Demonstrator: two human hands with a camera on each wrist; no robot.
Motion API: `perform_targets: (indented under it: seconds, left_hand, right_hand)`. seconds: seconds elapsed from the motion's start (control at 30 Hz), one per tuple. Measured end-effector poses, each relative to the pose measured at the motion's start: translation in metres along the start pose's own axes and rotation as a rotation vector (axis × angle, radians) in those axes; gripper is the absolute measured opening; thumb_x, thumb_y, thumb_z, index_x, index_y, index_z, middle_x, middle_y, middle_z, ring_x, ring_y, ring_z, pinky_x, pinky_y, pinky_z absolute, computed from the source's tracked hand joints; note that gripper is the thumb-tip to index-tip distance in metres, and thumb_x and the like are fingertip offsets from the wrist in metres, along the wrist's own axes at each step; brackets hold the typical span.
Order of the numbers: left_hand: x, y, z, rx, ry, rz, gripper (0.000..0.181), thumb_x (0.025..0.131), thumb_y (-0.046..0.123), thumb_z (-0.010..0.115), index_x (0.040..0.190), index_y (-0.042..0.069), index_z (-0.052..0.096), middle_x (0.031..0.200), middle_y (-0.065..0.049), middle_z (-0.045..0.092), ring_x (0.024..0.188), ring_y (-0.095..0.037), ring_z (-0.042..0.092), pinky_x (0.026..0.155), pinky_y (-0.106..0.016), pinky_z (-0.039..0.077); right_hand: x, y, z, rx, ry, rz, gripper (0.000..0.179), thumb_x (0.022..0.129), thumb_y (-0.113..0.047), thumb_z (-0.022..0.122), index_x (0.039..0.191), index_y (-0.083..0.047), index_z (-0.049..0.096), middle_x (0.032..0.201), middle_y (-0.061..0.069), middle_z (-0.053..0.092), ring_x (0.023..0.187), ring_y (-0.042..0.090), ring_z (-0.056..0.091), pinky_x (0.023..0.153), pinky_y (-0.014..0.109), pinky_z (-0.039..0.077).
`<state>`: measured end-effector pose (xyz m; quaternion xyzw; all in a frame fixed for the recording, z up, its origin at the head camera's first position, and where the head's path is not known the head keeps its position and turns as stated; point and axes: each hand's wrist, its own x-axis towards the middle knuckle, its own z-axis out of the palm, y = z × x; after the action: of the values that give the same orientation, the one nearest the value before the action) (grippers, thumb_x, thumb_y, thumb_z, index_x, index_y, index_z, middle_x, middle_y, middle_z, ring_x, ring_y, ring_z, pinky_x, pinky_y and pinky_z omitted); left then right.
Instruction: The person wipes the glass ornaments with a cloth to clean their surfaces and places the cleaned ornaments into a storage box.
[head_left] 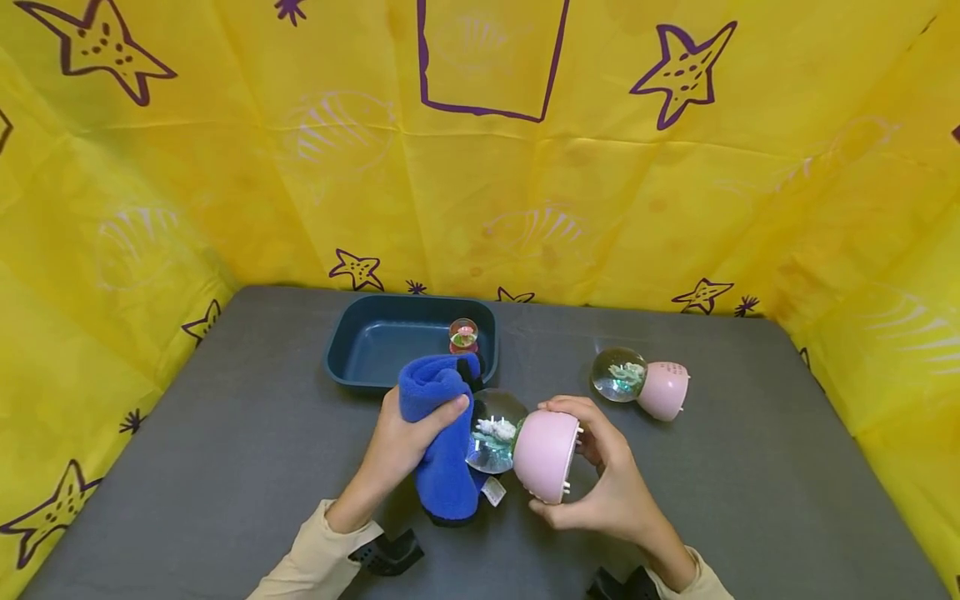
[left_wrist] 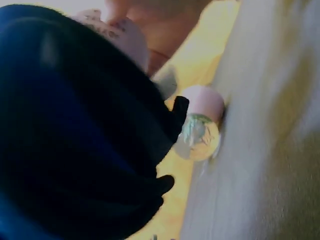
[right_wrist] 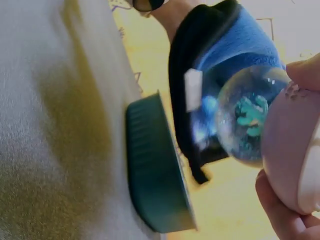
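A snow globe with a pink base (head_left: 546,456) lies sideways in the air, its clear ball (head_left: 497,433) pointing left. My right hand (head_left: 600,475) grips the base, thumb below and fingers above. A bunched blue cloth (head_left: 447,467) with a black edge and a white tag is gripped by my left hand (head_left: 408,437), thumb across its front. Cloth and ball meet, or nearly so, at the ball's left side. In the right wrist view, the ball (right_wrist: 252,115) shows a green figure inside. Dark cloth (left_wrist: 75,125) covers much of the left wrist view.
A second pink-based snow globe (head_left: 663,390) lies on its side on the grey table (head_left: 247,467), right of my hands. Behind the cloth stands a dark teal tray (head_left: 375,385) with a small red-based globe (head_left: 463,335) inside. A yellow patterned curtain (head_left: 480,183) surrounds the table.
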<state>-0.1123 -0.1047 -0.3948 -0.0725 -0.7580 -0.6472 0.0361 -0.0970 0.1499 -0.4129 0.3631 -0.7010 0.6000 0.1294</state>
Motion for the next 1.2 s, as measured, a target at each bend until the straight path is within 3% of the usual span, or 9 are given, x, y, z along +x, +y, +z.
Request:
perform_targets:
  seconds: [0.13, 0.2, 0.27, 0.47, 0.63, 0.83, 1.0, 1.2]
  left_hand:
    - [-0.002, 0.000, 0.006, -0.013, -0.188, 0.030, 0.064, 0.083, 0.026, 0.080, 0.138, 0.012, 0.048, 0.122, -0.011, 0.061, 0.105, -0.024, 0.062, 0.094, -0.044, 0.050]
    - [-0.004, -0.001, 0.010, 0.015, -0.233, 0.034, 0.076, 0.081, 0.027, 0.082, 0.145, 0.019, 0.041, 0.133, -0.006, 0.056, 0.115, -0.023, 0.060, 0.100, -0.046, 0.046]
    - [-0.006, -0.001, 0.014, 0.065, -0.220, 0.026, 0.078, 0.080, 0.028, 0.084, 0.144, 0.024, 0.040, 0.135, -0.002, 0.054, 0.118, -0.021, 0.059, 0.101, -0.047, 0.046]
    - [-0.009, -0.002, 0.017, 0.203, -0.049, 0.045, 0.057, 0.079, 0.031, 0.083, 0.128, 0.023, 0.056, 0.116, 0.001, 0.066, 0.102, -0.016, 0.065, 0.088, -0.041, 0.051]
    - [-0.005, -0.001, 0.012, 0.131, 0.032, 0.065, 0.040, 0.084, 0.021, 0.079, 0.119, 0.015, 0.061, 0.106, -0.003, 0.069, 0.095, -0.018, 0.064, 0.088, -0.039, 0.052]
    - [0.003, 0.000, 0.004, 0.077, 0.140, 0.044, 0.046, 0.084, 0.010, 0.078, 0.124, 0.005, 0.056, 0.116, -0.010, 0.067, 0.105, -0.024, 0.061, 0.098, -0.047, 0.046]
    - [0.004, 0.000, 0.003, 0.045, 0.117, 0.029, 0.052, 0.085, 0.008, 0.076, 0.131, 0.004, 0.053, 0.124, -0.013, 0.065, 0.111, -0.027, 0.061, 0.102, -0.049, 0.045]
    - [0.003, -0.002, 0.003, 0.028, 0.096, 0.077, 0.052, 0.083, 0.006, 0.077, 0.130, 0.006, 0.054, 0.120, -0.010, 0.065, 0.106, -0.020, 0.060, 0.100, -0.044, 0.046]
  right_hand:
    - [0.001, -0.001, 0.001, -0.118, 0.019, -0.003, 0.090, 0.055, -0.009, 0.095, 0.132, 0.003, 0.051, 0.124, 0.014, 0.058, 0.107, 0.010, 0.060, 0.078, 0.019, 0.055]
    - [0.001, -0.002, 0.002, -0.199, 0.019, -0.017, 0.089, 0.054, -0.013, 0.096, 0.131, 0.000, 0.053, 0.123, 0.012, 0.059, 0.105, 0.009, 0.060, 0.076, 0.017, 0.055]
    - [0.001, -0.002, 0.004, -0.270, 0.003, -0.049, 0.087, 0.054, -0.016, 0.095, 0.130, 0.000, 0.055, 0.123, 0.012, 0.060, 0.106, 0.010, 0.059, 0.076, 0.016, 0.054]
    - [0.002, 0.000, 0.007, -0.348, -0.065, -0.165, 0.088, 0.046, -0.009, 0.091, 0.126, 0.002, 0.056, 0.123, 0.015, 0.061, 0.111, 0.016, 0.060, 0.076, 0.016, 0.052]
    - [0.002, 0.002, 0.005, -0.225, -0.047, -0.169, 0.087, 0.046, -0.008, 0.092, 0.124, 0.004, 0.056, 0.124, 0.018, 0.060, 0.116, 0.016, 0.058, 0.080, 0.017, 0.053]
    - [0.002, 0.000, -0.001, 0.023, -0.016, -0.095, 0.088, 0.051, -0.003, 0.095, 0.126, 0.010, 0.050, 0.127, 0.018, 0.059, 0.117, 0.016, 0.058, 0.087, 0.022, 0.056]
    - [0.002, 0.001, -0.006, 0.122, -0.007, -0.061, 0.092, 0.052, 0.000, 0.094, 0.129, 0.015, 0.045, 0.130, 0.013, 0.059, 0.110, 0.016, 0.062, 0.083, 0.025, 0.058]
    - [0.002, 0.006, -0.010, 0.273, -0.024, -0.045, 0.093, 0.054, 0.008, 0.088, 0.132, 0.018, 0.039, 0.132, 0.011, 0.058, 0.105, 0.016, 0.065, 0.079, 0.026, 0.059]
